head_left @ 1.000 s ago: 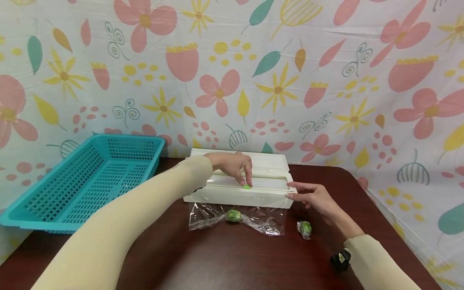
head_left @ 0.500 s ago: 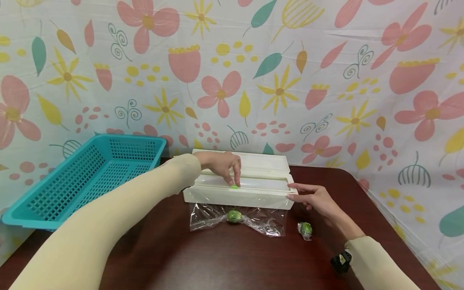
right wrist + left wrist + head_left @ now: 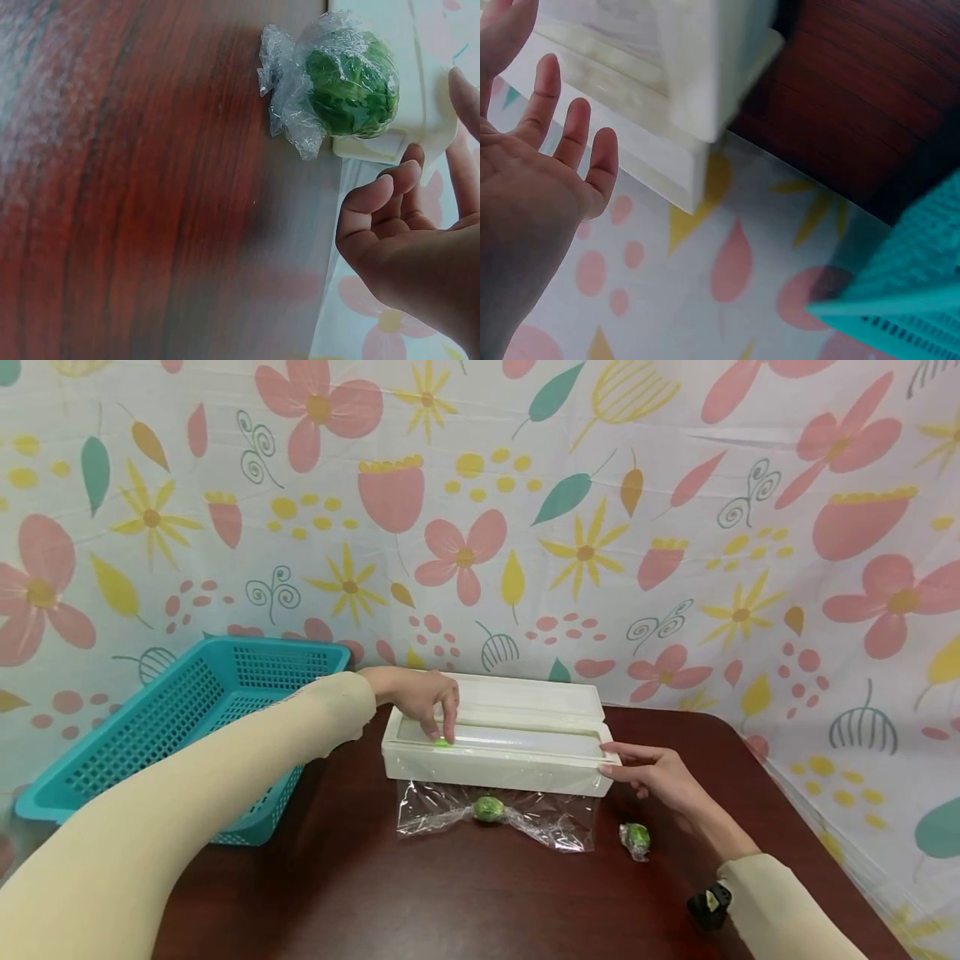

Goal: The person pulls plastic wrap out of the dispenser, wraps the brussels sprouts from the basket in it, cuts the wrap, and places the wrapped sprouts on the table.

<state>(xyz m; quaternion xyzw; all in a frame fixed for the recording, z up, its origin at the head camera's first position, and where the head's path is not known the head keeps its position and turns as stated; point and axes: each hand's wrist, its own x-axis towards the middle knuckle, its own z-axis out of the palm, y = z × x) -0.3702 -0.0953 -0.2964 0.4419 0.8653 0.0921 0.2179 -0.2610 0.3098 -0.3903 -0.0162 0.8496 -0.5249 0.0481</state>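
Note:
A white cling film dispenser box [image 3: 495,766] stands lid-up on the table with a roll inside. My left hand [image 3: 417,695] pinches a small bright green slide cutter [image 3: 441,742] near the left end of its front edge. My right hand [image 3: 660,779] grips the box's right end between thumb and fingers. From the front edge hangs a sheet of clear cling film [image 3: 551,828], bunched around a small round green vegetable [image 3: 489,809], resembling a Brussels sprout. Another, wrapped in film [image 3: 352,86], sits right of the box. The left wrist view hides the left fingertips' grip.
A turquoise perforated basket [image 3: 37,806] stands on the left side of the dark wooden table [image 3: 465,902], partly behind the left sleeve. The box's raised lid [image 3: 528,697] leans back toward a flower-patterned sheet [image 3: 480,460] behind the table.
My left hand has drawn the green slide cutter leftward along the box's front edge, from past the middle to near the left end. The right hand keeps its grip on the box.

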